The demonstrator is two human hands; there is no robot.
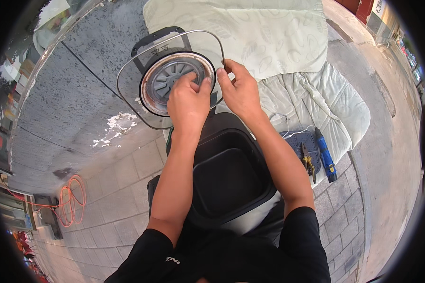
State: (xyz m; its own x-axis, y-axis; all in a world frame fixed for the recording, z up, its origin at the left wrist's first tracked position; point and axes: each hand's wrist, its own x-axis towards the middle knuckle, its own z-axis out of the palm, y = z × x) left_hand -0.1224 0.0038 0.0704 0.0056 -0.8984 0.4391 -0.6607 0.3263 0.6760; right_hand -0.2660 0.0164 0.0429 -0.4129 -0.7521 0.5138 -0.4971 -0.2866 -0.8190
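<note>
A round appliance part with a finned grey fan wheel (163, 84) inside a worn, brownish rim stands in front of me, with a black bracket behind it. Around it runs a large thin metal ring (119, 89). My left hand (189, 98) is over the right side of the fan wheel with its fingers curled; whatever they may hold is hidden. My right hand (241, 89) pinches the metal ring at its right side between thumb and fingers. Below my hands, between my forearms, sits a black square tub-shaped housing (226, 177), its inside dark.
Right of my right forearm, a blue perforated tray (297, 141) holds yellow-handled pliers (308, 162), beside a blue power screwdriver (325, 153). A pale quilted cloth (269, 37) spreads beyond. An orange cable (71, 200) lies coiled at left, near a grey wall (75, 99).
</note>
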